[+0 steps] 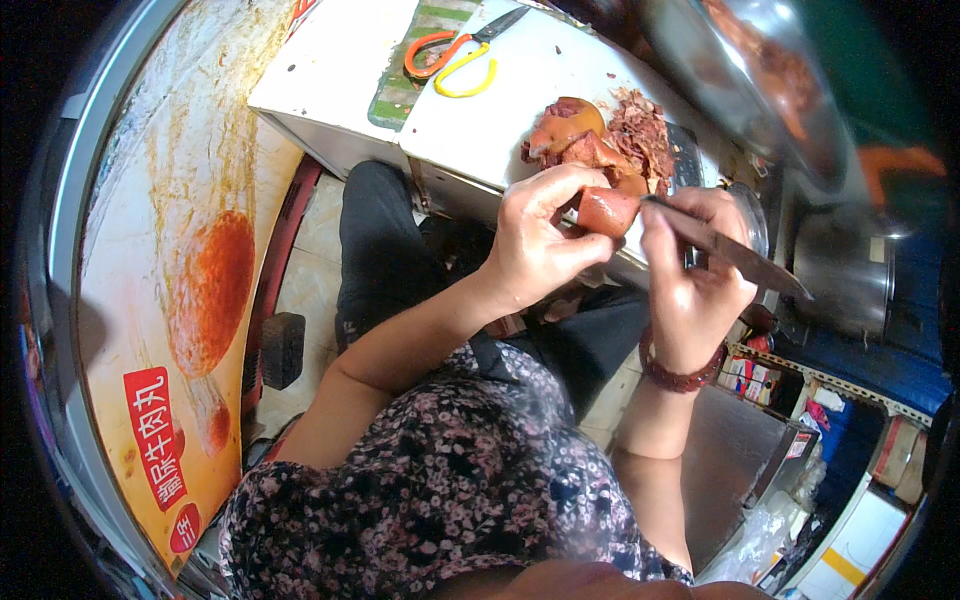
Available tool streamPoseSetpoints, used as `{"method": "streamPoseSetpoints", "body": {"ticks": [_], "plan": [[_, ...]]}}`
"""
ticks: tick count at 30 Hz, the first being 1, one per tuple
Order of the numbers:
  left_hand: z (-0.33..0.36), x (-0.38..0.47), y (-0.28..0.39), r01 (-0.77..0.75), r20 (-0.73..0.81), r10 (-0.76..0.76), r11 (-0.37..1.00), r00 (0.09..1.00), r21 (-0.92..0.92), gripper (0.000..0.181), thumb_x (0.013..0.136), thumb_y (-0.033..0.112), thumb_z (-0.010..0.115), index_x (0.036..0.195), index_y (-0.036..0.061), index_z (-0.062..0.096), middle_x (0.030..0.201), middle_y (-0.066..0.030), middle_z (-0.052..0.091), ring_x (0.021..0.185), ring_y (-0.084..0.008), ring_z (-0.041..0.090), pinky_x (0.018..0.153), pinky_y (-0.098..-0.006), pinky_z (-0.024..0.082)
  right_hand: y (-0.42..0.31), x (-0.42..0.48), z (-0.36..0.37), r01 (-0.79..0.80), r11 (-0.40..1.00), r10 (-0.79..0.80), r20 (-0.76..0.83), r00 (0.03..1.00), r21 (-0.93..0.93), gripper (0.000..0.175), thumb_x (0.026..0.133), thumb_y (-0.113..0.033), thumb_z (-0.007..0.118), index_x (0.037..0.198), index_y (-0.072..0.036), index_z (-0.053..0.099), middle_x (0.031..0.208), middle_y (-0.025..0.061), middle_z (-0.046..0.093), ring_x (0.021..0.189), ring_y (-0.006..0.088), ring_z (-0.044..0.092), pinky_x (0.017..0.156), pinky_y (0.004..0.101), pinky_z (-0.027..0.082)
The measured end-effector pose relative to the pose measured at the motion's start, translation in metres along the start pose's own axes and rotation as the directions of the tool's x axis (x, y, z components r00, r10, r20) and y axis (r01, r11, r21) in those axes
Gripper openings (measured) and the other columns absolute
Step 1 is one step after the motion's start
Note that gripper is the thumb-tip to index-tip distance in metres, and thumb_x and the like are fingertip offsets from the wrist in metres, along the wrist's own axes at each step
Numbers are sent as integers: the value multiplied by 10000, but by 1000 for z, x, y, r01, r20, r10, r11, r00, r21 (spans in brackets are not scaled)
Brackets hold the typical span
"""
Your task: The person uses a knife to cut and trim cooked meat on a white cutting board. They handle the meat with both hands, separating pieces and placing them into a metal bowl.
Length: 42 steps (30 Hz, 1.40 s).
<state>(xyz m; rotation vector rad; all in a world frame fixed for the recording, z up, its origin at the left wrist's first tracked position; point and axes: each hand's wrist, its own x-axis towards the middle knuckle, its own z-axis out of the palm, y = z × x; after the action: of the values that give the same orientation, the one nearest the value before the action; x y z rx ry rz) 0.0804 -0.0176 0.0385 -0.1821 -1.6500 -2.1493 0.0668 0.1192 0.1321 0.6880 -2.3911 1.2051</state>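
Observation:
My left hand (pixel 529 240) pinches a glossy reddish-brown piece of cooked meat with skin (pixel 609 211) between thumb and fingers. In my right hand (pixel 694 296) is a knife (pixel 750 259), its thin tip slanting to the lower right and its other end close to the meat. Just beyond my hands, larger skin-on meat chunks (pixel 571 129) rest on a white work surface (pixel 517 90). Beside them is a heap of shredded or chopped meat (pixel 643 135). Scissors with one orange and one yellow handle (pixel 454 60) lie farther left, partly over a green striped strip (pixel 394 97).
A large metal basin (pixel 757 82) with meat stands at upper right, above a steel pot (pixel 840 270). A printed food panel (pixel 202 292) bearing writing rises on the left. Near it on the tiled floor is a dark block (pixel 283 350). Shelving with plastic bags (pixel 765 525) fills the lower right.

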Motion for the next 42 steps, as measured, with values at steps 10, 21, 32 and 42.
{"method": "streamPoseSetpoints", "body": {"ticks": [10, 21, 32, 42], "plan": [[-8, 6, 5, 134, 36, -129, 939, 991, -318, 420, 769, -96, 766, 1163, -44, 630, 1110, -79, 673, 1035, -132, 641, 915, -293, 543, -15, -19, -11, 176, 961, -79, 396, 915, -214, 709, 747, 152, 642, 1401, -121, 645, 782, 107, 548, 651, 250, 600, 618, 353, 508], [-9, 8, 18, 246, 78, -237, 853, 968, -460, 439, 761, -128, 745, 1177, -58, 627, 1124, -107, 677, 1022, -152, 659, 889, -296, 574, -2, -23, -1, 92, 982, -48, 248, 968, -167, 710, 731, 82, 675, 1411, -117, 625, 810, 103, 567, 667, 253, 631, 638, 382, 541], [-7, 8, 11, 78, 72, -66, 981, 995, -178, 453, 700, -85, 768, 1128, -51, 625, 1045, -75, 667, 948, -113, 641, 819, -277, 562, -8, -7, 1, -138, 925, 157, -26, 987, 354, 191, 823, 38, 788, 970, 29, 667, 978, 134, 693, 923, 214, 657, 855, 324, 526], [-7, 8, 6, 38, 62, -33, 996, 998, -79, 440, 689, -43, 790, 1104, -36, 646, 1014, -107, 682, 931, -126, 657, 798, -282, 566, 2, -9, -1, -57, 968, 74, -64, 995, 243, 253, 814, 116, 769, 1035, 47, 667, 1086, 151, 667, 869, 163, 667, 708, 244, 576]]}}
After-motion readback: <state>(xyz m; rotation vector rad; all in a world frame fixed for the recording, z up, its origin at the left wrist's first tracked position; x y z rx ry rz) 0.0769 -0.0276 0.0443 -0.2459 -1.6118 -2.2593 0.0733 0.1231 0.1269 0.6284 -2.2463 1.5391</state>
